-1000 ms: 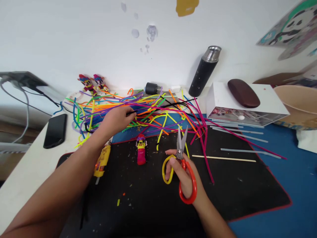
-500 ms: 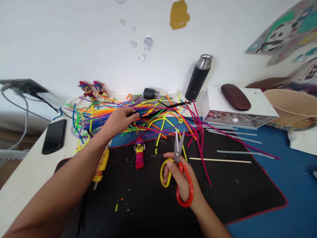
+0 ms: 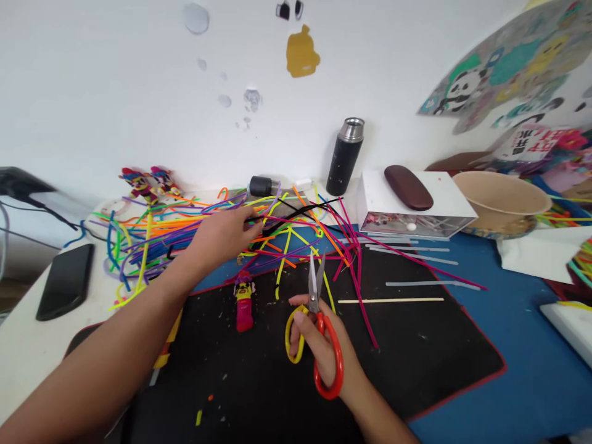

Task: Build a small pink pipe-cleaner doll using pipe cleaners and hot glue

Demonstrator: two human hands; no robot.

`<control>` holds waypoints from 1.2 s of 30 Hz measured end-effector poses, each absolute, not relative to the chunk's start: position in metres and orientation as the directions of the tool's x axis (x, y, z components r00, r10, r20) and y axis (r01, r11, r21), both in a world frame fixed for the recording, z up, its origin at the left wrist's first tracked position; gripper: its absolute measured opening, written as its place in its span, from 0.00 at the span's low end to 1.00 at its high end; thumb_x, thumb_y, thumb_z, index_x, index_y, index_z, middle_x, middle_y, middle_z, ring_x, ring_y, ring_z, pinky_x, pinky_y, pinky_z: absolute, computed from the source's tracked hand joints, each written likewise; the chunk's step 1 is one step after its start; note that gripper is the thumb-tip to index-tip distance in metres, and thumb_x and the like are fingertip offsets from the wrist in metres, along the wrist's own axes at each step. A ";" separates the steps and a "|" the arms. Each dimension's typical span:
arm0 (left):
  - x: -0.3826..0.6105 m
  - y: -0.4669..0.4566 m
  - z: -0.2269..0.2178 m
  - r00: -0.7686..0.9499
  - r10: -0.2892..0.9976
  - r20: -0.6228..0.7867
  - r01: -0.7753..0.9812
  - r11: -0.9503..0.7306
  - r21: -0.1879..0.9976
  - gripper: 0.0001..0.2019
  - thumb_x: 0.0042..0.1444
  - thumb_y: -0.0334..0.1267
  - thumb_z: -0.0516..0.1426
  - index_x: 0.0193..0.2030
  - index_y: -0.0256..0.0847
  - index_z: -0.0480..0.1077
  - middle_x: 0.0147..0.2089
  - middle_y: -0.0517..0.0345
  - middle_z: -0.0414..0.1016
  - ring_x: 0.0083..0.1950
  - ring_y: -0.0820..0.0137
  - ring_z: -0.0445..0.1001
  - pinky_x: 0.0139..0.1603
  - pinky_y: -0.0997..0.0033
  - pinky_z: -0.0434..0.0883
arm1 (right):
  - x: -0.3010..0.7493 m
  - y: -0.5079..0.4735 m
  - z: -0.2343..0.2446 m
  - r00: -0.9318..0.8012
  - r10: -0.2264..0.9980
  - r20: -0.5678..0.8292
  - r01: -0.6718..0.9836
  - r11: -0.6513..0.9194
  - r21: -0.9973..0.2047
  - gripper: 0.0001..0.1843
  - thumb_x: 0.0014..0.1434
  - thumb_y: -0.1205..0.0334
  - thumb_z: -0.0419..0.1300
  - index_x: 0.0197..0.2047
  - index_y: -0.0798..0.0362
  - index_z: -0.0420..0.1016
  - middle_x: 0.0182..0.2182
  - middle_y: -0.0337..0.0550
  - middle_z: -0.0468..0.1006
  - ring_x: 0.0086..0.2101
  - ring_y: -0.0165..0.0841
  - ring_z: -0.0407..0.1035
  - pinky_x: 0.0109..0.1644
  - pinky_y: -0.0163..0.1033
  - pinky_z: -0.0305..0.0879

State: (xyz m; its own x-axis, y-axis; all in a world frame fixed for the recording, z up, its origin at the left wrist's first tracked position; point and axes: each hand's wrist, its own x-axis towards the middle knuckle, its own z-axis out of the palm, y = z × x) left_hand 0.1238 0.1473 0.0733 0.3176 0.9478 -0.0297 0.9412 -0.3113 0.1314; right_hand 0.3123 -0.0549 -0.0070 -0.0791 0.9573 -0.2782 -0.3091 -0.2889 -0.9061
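Home craft desk: pipe cleaners (image 3: 152, 231), scissors (image 3: 317, 336), panda wall stickers (image 3: 467, 92)

Flask (image 3: 345, 157) behind pipe cleaners (image 3: 185, 231); phone (image 3: 65, 280) left; box (image 3: 411, 203) right.

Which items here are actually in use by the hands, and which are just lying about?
In use:
- black pipe cleaner, pinched by the left hand
- scissors, held in the right hand
- pile of coloured pipe cleaners under the left hand

Lying about:
- phone
- black flask
- glasses case on white box
- paper bowl
- wooden stick
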 end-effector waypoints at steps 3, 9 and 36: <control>0.150 0.166 0.078 0.345 0.939 -0.010 0.935 -0.342 0.094 0.20 0.68 0.52 0.54 0.53 0.43 0.80 0.45 0.44 0.85 0.45 0.52 0.82 0.43 0.62 0.71 | 0.312 -0.054 -0.006 -0.070 0.958 -0.279 -0.294 -0.288 -0.911 0.27 0.68 0.38 0.64 0.56 0.53 0.73 0.24 0.36 0.76 0.24 0.34 0.74 0.32 0.39 0.71; 0.196 0.209 0.055 0.429 0.892 -0.145 0.902 -0.430 0.020 0.22 0.67 0.52 0.54 0.52 0.38 0.81 0.51 0.36 0.85 0.51 0.45 0.83 0.46 0.56 0.75 | 0.310 -0.053 -0.009 -0.067 0.960 -0.274 -0.307 -0.281 -0.909 0.29 0.68 0.37 0.63 0.55 0.54 0.73 0.22 0.35 0.75 0.22 0.33 0.73 0.31 0.38 0.69; 0.246 0.230 0.134 0.472 0.866 0.166 0.862 -0.493 0.119 0.19 0.66 0.51 0.54 0.49 0.44 0.82 0.47 0.45 0.84 0.50 0.53 0.81 0.46 0.58 0.72 | 0.309 -0.054 -0.015 -0.077 0.962 -0.261 -0.354 -0.271 -0.895 0.31 0.67 0.36 0.65 0.56 0.55 0.72 0.23 0.36 0.75 0.22 0.32 0.72 0.28 0.36 0.68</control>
State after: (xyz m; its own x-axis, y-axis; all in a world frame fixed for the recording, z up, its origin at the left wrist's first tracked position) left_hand 0.2460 0.2296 0.1345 0.4722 0.8657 0.1660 0.8619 -0.4929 0.1186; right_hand 0.3093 -0.0542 -0.0155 -0.0774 0.9623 -0.2608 -0.3535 -0.2711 -0.8953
